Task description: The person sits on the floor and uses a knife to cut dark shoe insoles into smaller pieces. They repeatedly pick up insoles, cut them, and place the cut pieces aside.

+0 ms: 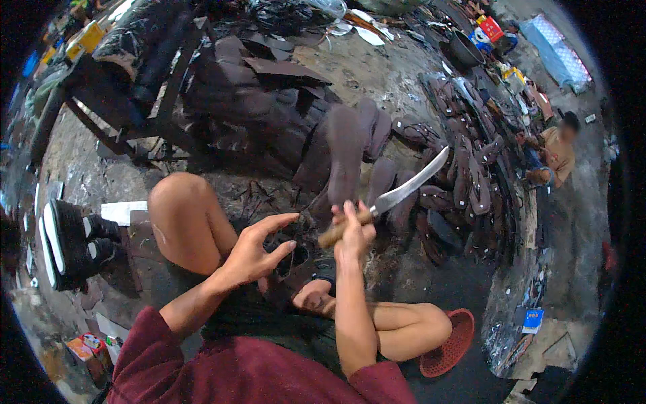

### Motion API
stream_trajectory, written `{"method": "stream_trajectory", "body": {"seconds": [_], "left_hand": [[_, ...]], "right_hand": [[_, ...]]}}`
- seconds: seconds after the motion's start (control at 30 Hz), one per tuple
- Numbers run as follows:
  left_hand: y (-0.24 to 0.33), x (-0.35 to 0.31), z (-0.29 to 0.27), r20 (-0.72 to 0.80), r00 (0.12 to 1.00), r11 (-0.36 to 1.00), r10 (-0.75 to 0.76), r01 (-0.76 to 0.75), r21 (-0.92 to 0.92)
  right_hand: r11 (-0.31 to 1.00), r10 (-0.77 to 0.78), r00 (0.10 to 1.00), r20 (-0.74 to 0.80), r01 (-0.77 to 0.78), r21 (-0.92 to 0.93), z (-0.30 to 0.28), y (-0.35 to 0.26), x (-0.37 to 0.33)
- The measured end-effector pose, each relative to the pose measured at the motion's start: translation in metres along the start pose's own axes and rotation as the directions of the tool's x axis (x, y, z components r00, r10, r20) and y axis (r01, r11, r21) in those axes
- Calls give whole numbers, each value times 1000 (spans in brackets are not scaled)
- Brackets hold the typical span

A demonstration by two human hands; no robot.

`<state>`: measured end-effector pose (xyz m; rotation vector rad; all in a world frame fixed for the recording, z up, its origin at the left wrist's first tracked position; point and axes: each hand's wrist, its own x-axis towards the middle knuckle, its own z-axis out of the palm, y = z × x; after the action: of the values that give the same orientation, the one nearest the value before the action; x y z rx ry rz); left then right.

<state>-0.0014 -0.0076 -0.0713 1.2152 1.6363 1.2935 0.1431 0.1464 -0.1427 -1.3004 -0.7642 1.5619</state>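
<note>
Floor: stained grey concrete floor (397,67), carrying everything around the seated person.
Heap: heap of flat dark brown pieces (249,101), toward the floor's far edge, ahead of the hands.
Sandals: dark brown strapped sandals (479,192), crowded toward the floor's right edge.
Co-worker: person in a tan shirt (560,158), beyond the sandals.
Knife: long knife with curved metal blade and brown wooden handle (414,188), in the right hand, tip pointing away and rightward.
Sole: long brown shoe-shaped sole (345,151), blurred, its near end at the right fingertips; whether they pinch it I cannot tell.
Right hand (353,232): fingers curled closed around the knife's handle.
Left hand (256,249): thumb and fingers spread wide, holding nothing.
</note>
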Motion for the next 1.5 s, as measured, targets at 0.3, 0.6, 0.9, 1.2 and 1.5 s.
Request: {"method": "stream_trajectory", "body": {"seconds": [0.3,0.6,0.9,1.2,1.5], "left_hand": [[-30,15,11,174,983,935,-60,-6,354],[-30,43,21,184,977,946,-105,41,322],[-30,50,18,177,979,965,-98,51,257],[-23,36,14,57,998,984,2,-12,180],[-15,16,3,-91,994,996,58,-51,73]], "right_hand": [[953,-274,909,-314,213,-214,4,12,276],[884,-110,969,-223,-7,-467,22,13,324],[543,-257,958,127,252,-801,78,47,218],[124,58,965,257,249,-961,126,65,128],[355,-316,936,156,270,-895,58,60,93]]}}
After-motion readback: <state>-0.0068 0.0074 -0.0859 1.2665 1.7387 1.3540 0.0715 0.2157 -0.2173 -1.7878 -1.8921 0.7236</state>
